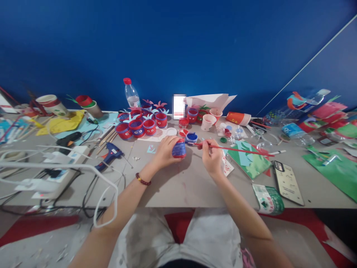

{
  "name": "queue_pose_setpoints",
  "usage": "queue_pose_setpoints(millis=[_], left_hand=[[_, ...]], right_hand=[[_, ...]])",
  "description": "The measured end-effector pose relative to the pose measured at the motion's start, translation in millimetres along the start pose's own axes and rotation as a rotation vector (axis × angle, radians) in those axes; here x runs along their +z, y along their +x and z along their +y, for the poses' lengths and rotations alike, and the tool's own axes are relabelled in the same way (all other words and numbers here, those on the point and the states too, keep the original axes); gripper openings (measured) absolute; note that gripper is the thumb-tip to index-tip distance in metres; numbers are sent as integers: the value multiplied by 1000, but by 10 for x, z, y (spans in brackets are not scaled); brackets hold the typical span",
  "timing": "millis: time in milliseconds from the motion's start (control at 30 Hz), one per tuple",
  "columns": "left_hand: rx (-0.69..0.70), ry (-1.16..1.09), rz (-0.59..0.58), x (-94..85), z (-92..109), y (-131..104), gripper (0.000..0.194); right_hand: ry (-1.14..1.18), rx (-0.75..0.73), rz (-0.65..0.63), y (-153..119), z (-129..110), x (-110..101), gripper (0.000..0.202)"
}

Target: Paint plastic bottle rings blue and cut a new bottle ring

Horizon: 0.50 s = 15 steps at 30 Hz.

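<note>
A pair of white trousers (150, 238) is seen below the near edge of a grey table (167, 195). At the near right, a green-and-white packet (268, 199) is laid at that edge, with a phone (288, 182) placed just beyond it. At the near left, a white power strip (63, 169) is crowded by plugs and cables, and a blue glue gun (110, 154) is set to its right.

At the middle of the table, a blue-and-red cup (179, 149) is gripped by the left hand (166, 150), its sides held between fingers and thumb; a beaded bracelet (143, 179) is worn on that wrist. A red brush (240, 150) is pinched in the closed fingers of the right hand (211, 158), its handle pointed right and its tip aimed left toward the cup. Whether cup and tip are touching cannot be told.

Just beyond the tip, a pot of blue paint (191, 137) is stood open. A green book (251, 163) is laid to the right.

Farther off at left, painted cups (135, 128) with eyes are clustered, a red-capped bottle (131, 95) stood behind them. At far right of centre, a pale cup (208, 122) and a tipped stack of red cups (238, 118) are seen. The scene is backed by a blue wall (178, 48).
</note>
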State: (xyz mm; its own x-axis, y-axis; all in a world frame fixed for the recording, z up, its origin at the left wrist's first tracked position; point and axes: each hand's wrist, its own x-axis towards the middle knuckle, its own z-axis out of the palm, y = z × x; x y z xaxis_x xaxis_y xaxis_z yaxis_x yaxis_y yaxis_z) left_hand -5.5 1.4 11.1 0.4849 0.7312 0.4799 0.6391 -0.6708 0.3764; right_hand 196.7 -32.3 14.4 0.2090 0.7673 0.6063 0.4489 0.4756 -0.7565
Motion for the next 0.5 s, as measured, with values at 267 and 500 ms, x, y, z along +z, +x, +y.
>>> queue_pose_setpoints(millis=[267,500], left_hand=[[9,22,23,21,-13,1,72],[-53,59,77,29,21,21,71]], right_hand=[[87,-44,-98,-76,47,27,17],[-42,-499,-127,-111,74,53,14]])
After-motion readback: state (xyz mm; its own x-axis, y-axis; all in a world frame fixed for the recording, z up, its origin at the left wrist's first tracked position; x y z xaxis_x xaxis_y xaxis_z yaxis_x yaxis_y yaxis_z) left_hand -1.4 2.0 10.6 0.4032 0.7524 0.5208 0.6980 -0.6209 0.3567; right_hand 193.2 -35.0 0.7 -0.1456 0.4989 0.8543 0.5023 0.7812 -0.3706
